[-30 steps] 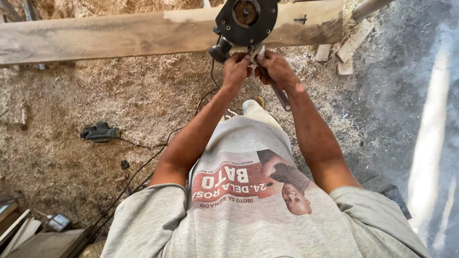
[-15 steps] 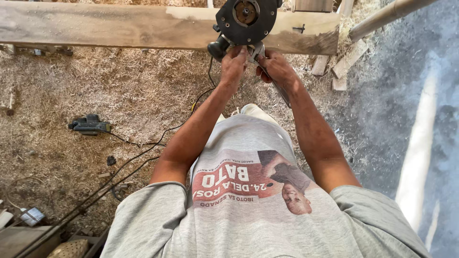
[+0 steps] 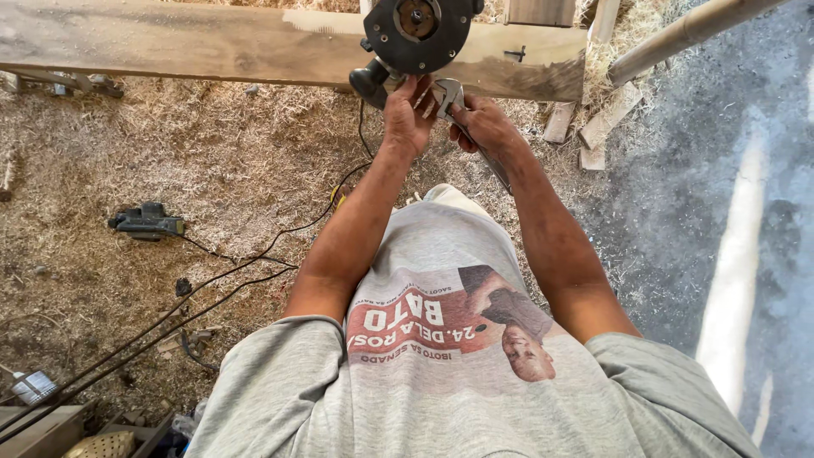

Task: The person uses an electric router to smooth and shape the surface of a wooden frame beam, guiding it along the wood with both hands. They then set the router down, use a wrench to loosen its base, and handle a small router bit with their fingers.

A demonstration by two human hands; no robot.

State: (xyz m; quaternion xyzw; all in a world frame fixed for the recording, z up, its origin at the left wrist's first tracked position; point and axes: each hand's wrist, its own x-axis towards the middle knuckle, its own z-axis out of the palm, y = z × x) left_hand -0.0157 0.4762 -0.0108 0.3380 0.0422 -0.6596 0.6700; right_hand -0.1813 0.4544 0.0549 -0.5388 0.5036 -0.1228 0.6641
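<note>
A black round-based power tool (image 3: 417,32), a router by its look, lies base-up on a long wooden plank (image 3: 212,42). My left hand (image 3: 409,114) grips the tool's lower edge beside its black knob (image 3: 370,81). My right hand (image 3: 485,123) holds a metal adjustable wrench (image 3: 451,95). The wrench's jaws sit close to the tool's body, and its handle runs down under my wrist. Both forearms reach up from my grey printed shirt.
The ground is covered in sawdust and wood shavings. Another dark power tool (image 3: 146,222) lies at the left, with black cables (image 3: 220,280) trailing across the shavings. Wood offcuts (image 3: 606,119) and a pole (image 3: 678,34) are at the upper right. Bare grey floor lies to the right.
The view has shifted a little, so the plank and tool sit higher in frame. Both hands stay on the tool and the wrench, with slight movement of the wrench.
</note>
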